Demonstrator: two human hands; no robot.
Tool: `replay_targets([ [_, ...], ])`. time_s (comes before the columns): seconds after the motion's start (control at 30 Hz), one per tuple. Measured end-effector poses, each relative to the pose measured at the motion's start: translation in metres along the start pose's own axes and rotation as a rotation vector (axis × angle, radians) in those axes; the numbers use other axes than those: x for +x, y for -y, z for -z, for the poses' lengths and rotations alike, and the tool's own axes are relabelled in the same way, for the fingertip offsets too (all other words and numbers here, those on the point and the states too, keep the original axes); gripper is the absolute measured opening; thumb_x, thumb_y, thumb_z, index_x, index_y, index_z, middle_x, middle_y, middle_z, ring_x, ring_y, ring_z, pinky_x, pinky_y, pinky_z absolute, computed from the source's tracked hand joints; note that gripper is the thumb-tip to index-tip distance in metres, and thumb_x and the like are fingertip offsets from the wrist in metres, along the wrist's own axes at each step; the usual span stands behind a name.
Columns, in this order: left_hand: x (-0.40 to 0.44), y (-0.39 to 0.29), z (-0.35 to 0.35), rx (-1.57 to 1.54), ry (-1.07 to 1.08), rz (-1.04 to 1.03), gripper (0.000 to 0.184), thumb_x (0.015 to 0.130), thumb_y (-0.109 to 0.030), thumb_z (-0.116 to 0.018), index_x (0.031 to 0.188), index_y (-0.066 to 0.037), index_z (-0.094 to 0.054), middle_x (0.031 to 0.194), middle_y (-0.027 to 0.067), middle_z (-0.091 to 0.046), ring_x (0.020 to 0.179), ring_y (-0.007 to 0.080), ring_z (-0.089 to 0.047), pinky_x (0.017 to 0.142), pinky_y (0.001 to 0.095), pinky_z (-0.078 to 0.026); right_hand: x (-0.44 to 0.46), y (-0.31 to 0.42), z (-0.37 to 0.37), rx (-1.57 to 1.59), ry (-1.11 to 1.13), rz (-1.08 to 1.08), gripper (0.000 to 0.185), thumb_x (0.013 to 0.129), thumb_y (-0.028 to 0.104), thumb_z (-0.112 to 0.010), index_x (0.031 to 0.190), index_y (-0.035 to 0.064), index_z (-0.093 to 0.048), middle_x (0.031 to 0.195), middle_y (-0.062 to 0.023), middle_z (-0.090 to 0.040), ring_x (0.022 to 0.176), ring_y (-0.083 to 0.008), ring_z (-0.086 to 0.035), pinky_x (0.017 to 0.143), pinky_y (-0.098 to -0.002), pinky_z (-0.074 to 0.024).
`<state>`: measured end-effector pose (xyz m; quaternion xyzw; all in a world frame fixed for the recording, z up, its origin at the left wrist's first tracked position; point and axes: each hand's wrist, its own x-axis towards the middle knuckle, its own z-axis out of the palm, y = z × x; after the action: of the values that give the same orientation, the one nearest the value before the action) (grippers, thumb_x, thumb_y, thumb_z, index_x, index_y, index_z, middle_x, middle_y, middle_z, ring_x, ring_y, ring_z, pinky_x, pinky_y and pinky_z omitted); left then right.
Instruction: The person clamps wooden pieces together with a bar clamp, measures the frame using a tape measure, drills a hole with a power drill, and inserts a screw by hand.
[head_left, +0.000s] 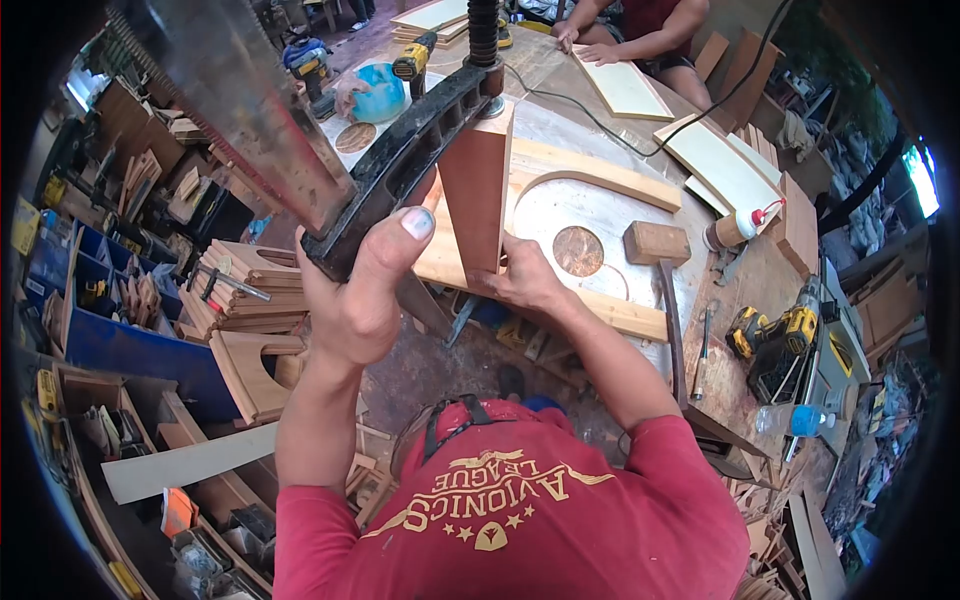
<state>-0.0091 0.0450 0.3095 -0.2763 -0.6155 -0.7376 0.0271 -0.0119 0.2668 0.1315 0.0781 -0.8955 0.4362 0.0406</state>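
Observation:
Close to the camera, a large bar clamp has a black jaw (415, 140), a threaded screw (484, 35) and a wide toothed metal bar (235, 90). My left hand (365, 290) is wrapped round the jaw where it meets the bar, thumb on the near side. Under the screw's pad stands a reddish-brown wooden block (475, 195), narrowing downward. My right hand (525, 278) grips the foot of this block, against the edge of a pale wooden frame (600, 180) with a curved inner cutout. The fingers beneath are partly hidden.
A mallet (655, 245), a chisel (704, 340), a glue bottle (735, 230) and a cordless drill (800, 320) lie on the table's right. Another person's hands (590, 50) rest near a pale panel (625, 85) across it. A black cable (600, 135) crosses the tabletop. Cut wooden pieces (245, 280) are stacked left.

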Motion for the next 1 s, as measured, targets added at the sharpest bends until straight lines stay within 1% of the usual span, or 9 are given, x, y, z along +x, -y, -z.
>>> replay_targets([
  [0.07,0.001,-0.004,-0.007,-0.031,-0.051,-0.016,0.035,0.089,-0.019,-0.069,0.113,0.007,-0.070,0.089,0.0024,-0.068,0.080,0.0087,-0.059,0.074,0.0244,-0.046,0.001,0.004,0.001,0.002,0.000,-0.015,0.047,0.081,0.030,-0.076,0.112,-0.0022,-0.062,0.097,-0.0286,-0.070,0.095,-0.0447,-0.068,0.086,-0.0475,-0.0542],
  [0.17,0.000,-0.016,-0.018,-0.028,-0.086,-0.032,0.033,0.089,-0.017,-0.068,0.112,0.007,-0.070,0.096,0.0057,-0.071,0.086,0.0114,-0.063,0.081,0.0265,-0.049,-0.001,0.000,-0.002,-0.033,-0.045,0.005,0.045,0.081,0.029,-0.076,0.110,-0.0029,-0.063,0.095,-0.0284,-0.070,0.092,-0.0444,-0.068,0.084,-0.0477,-0.0545],
  [0.27,-0.003,-0.019,-0.020,-0.022,-0.087,-0.044,0.032,0.090,-0.015,-0.068,0.112,0.008,-0.070,0.102,0.0081,-0.072,0.090,0.0134,-0.065,0.086,0.0281,-0.050,-0.001,0.005,0.002,-0.076,-0.033,0.024,0.044,0.081,0.029,-0.076,0.109,-0.0026,-0.064,0.094,-0.0278,-0.070,0.090,-0.0439,-0.068,0.083,-0.0474,-0.0549],
  [0.33,-0.002,-0.018,-0.020,-0.057,-0.065,-0.061,0.033,0.090,-0.014,-0.067,0.114,0.008,-0.070,0.104,0.0091,-0.073,0.093,0.0141,-0.066,0.088,0.0285,-0.050,0.000,0.003,0.002,-0.052,-0.038,0.046,0.044,0.080,0.029,-0.077,0.109,-0.0024,-0.065,0.093,-0.0273,-0.070,0.089,-0.0439,-0.069,0.083,-0.0473,-0.0550],
  [0.43,-0.003,-0.020,-0.025,-0.063,-0.109,-0.031,0.036,0.090,-0.015,-0.068,0.117,0.009,-0.068,0.109,0.0115,-0.072,0.098,0.0157,-0.067,0.091,0.0288,-0.049,0.000,-0.004,0.001,-0.027,-0.025,0.076,0.044,0.080,0.029,-0.078,0.109,-0.0019,-0.066,0.093,-0.0269,-0.071,0.089,-0.0438,-0.069,0.082,-0.0473,-0.0551],
  [0.53,-0.001,-0.019,-0.025,-0.053,-0.083,-0.080,0.038,0.089,-0.016,-0.068,0.117,0.010,-0.068,0.111,0.0129,-0.072,0.102,0.0170,-0.067,0.094,0.0296,-0.048,0.001,-0.005,0.002,-0.014,-0.016,0.073,0.044,0.080,0.029,-0.078,0.109,-0.0015,-0.066,0.093,-0.0269,-0.071,0.089,-0.0435,-0.069,0.082,-0.0472,-0.0552],
  [0.67,-0.001,-0.019,-0.021,-0.030,-0.075,-0.057,0.039,0.089,-0.017,-0.068,0.118,0.009,-0.068,0.112,0.0131,-0.072,0.102,0.0171,-0.067,0.095,0.0302,-0.048,0.001,-0.011,-0.005,-0.003,-0.025,0.012,0.045,0.080,0.030,-0.078,0.109,-0.0010,-0.066,0.094,-0.0270,-0.071,0.089,-0.0434,-0.070,0.082,-0.0476,-0.0553],
  [0.77,0.000,-0.019,-0.020,-0.035,-0.068,-0.056,0.039,0.089,-0.017,-0.069,0.118,0.009,-0.068,0.111,0.0133,-0.072,0.102,0.0171,-0.066,0.095,0.0304,-0.048,-0.001,-0.001,0.000,-0.013,-0.032,-0.010,0.045,0.080,0.030,-0.078,0.109,-0.0013,-0.066,0.093,-0.0274,-0.071,0.090,-0.0435,-0.070,0.083,-0.0471,-0.0556],
  [1.0,-0.002,-0.022,-0.019,-0.012,-0.061,-0.072,0.038,0.090,-0.017,-0.068,0.118,0.008,-0.068,0.110,0.0127,-0.072,0.101,0.0162,-0.066,0.094,0.0306,-0.048,0.000,-0.003,-0.003,-0.017,-0.056,0.006,0.046,0.080,0.032,-0.078,0.109,-0.0015,-0.067,0.093,-0.0276,-0.071,0.092,-0.0436,-0.070,0.084,-0.0462,-0.0562],
])
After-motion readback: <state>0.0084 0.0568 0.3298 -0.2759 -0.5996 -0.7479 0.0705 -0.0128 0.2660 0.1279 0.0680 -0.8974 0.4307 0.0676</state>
